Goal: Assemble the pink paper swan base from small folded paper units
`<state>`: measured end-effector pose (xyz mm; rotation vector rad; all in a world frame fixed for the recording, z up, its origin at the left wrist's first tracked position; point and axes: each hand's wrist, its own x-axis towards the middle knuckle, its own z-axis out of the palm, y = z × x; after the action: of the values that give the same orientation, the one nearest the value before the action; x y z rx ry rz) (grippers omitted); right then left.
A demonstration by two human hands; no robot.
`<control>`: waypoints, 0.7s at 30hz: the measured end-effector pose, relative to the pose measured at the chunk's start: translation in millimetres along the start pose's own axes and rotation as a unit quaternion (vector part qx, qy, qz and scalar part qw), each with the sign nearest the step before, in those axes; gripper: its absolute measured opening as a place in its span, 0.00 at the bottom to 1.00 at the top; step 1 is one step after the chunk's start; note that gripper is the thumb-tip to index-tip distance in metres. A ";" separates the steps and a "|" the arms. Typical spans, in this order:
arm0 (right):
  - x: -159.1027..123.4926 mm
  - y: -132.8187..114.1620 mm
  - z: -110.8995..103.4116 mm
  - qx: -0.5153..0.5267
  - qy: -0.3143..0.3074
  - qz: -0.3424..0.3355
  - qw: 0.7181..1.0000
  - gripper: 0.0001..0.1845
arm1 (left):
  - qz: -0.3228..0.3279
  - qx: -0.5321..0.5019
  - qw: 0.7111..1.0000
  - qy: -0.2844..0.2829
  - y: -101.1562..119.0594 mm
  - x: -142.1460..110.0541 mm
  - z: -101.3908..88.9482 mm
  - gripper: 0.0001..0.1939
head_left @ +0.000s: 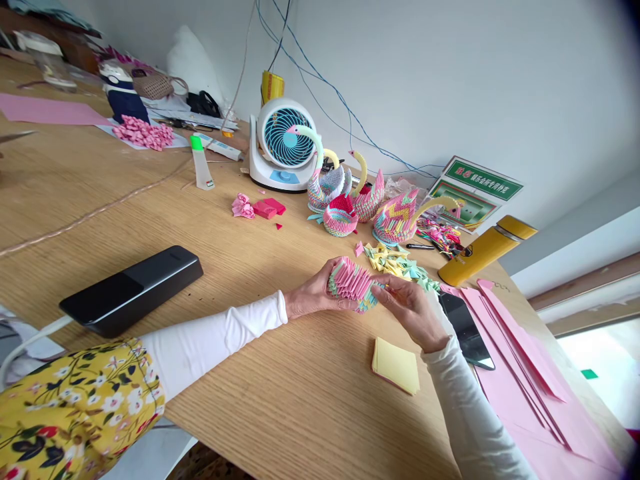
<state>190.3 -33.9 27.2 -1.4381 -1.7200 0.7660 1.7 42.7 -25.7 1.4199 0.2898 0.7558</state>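
My left hand (315, 293) and my right hand (411, 308) hold between them a part-built origami body (353, 283) made of folded pink paper units with a band of green and yellow ones along its lower edge. The left hand's fingers wrap round its left side. From the right, the other hand's fingertips pinch the coloured edge. A loose heap of yellow and green folded units (397, 263) lies just behind the hands. A stack of yellow paper squares (396, 365) rests on the wooden table (280, 393) below my right wrist.
Several finished paper swans (360, 200) stand behind, in front of a small desk fan (281, 143). A yellow flask (485, 250) lies at the right, a phone (465, 330) and pink sheets (530, 393) beside it. A black device (133, 290) sits at the left.
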 end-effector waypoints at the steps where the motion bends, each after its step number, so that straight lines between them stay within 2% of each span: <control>1: 0.3 -0.2 0.0 0.001 -0.001 0.000 1.000 0.17 | 0.005 0.008 1.000 -0.001 -0.1 0.1 0.0 0.37; 8: 2.1 4.9 -0.7 0.000 -0.005 -0.020 1.000 0.17 | 0.052 0.096 0.994 0.025 -6.7 1.5 -2.4 0.44; 13: 3.0 8.6 -0.3 -0.029 0.011 -0.078 0.996 0.13 | 0.098 0.173 0.978 0.064 -14.6 2.3 -3.9 0.49; 18: 2.4 1.8 1.7 -0.113 0.073 -0.119 0.984 0.11 | 0.100 0.260 0.954 0.113 -17.8 3.0 -4.8 0.53; 21: 1.2 -2.8 1.7 -0.155 0.101 -0.099 0.978 0.11 | 0.090 0.293 0.942 0.134 -16.0 2.8 -5.1 0.53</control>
<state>187.3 -33.2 28.9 -1.4611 -1.8438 0.2427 5.5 48.9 -41.1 1.9218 0.6435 1.0729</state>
